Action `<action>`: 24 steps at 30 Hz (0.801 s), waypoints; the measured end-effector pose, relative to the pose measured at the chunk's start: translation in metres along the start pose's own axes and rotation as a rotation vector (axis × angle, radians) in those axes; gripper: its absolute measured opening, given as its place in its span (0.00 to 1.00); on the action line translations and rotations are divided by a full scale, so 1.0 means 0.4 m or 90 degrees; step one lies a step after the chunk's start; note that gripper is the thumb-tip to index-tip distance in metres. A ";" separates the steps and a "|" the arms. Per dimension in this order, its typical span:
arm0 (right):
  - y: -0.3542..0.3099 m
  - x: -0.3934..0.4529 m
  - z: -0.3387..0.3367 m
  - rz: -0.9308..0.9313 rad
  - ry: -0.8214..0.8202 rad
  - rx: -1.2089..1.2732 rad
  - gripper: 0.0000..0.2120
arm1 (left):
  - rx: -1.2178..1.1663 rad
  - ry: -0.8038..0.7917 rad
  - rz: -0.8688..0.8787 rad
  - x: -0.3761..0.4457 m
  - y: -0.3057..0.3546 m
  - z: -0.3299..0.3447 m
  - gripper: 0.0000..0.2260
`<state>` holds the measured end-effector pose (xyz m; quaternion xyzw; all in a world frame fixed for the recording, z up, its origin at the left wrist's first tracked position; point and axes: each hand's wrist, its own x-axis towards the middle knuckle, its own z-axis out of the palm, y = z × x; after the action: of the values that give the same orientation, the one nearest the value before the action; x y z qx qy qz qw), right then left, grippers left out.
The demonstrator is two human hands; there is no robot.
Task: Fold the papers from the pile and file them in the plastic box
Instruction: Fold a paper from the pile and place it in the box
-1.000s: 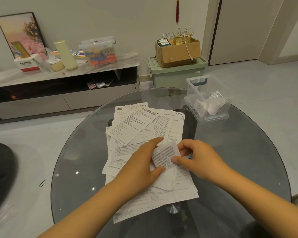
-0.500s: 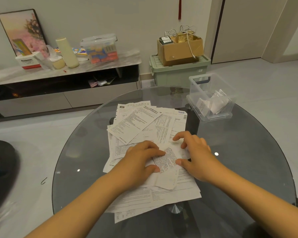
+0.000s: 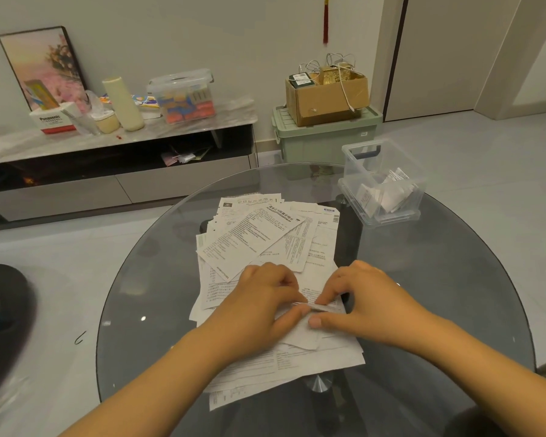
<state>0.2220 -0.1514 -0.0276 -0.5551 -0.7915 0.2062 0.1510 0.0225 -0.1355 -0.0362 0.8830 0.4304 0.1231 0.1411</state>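
A loose pile of printed papers (image 3: 259, 234) lies on the round glass table (image 3: 438, 279). On the near part of the pile sits a small folded paper (image 3: 320, 307). My left hand (image 3: 259, 307) and my right hand (image 3: 363, 298) meet over it, fingers curled, thumbs and fingertips pinching its folded edge from both sides. Most of that paper is hidden under my hands. A clear plastic box (image 3: 382, 184) stands at the table's far right with several folded papers inside.
Beyond the table a low cabinet (image 3: 117, 159) carries a lidded container, a cream bottle and boxes. A green storage bin (image 3: 325, 137) with a cardboard box on top stands on the floor. A dark object (image 3: 4, 320) sits at the left edge.
The small paper was held up between both hands, then laid onto the pile. Both hands have closed in on it and now pinch its fold.
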 end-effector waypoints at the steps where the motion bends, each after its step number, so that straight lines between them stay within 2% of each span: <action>1: 0.000 -0.001 -0.001 -0.004 -0.004 0.003 0.14 | -0.002 0.011 0.011 0.003 0.002 0.005 0.22; 3: 0.000 -0.002 -0.003 0.000 -0.012 0.027 0.07 | 0.001 0.023 0.017 0.009 0.009 0.014 0.20; 6: 0.000 -0.003 0.003 0.031 -0.015 0.047 0.07 | -0.021 0.043 -0.009 0.017 0.021 0.024 0.10; 9: -0.002 -0.002 0.007 0.063 0.034 0.083 0.04 | -0.050 0.069 -0.042 0.024 0.031 0.024 0.04; 14: 0.003 0.005 0.015 0.114 0.081 0.121 0.06 | -0.091 0.097 -0.067 0.027 0.029 0.029 0.10; 18: 0.000 0.007 0.020 0.116 0.081 0.038 0.07 | -0.099 0.113 -0.060 0.030 0.021 0.038 0.09; 22: 0.008 0.015 0.026 0.107 0.080 0.021 0.09 | -0.087 0.148 -0.033 0.031 0.011 0.056 0.09; 24: 0.015 0.015 0.033 0.070 0.103 0.000 0.09 | -0.032 0.156 0.026 0.035 0.011 0.059 0.09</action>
<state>0.2189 -0.1461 -0.0419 -0.6126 -0.7450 0.1686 0.2031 0.0423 -0.1303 -0.0551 0.8663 0.4228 0.2435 0.1072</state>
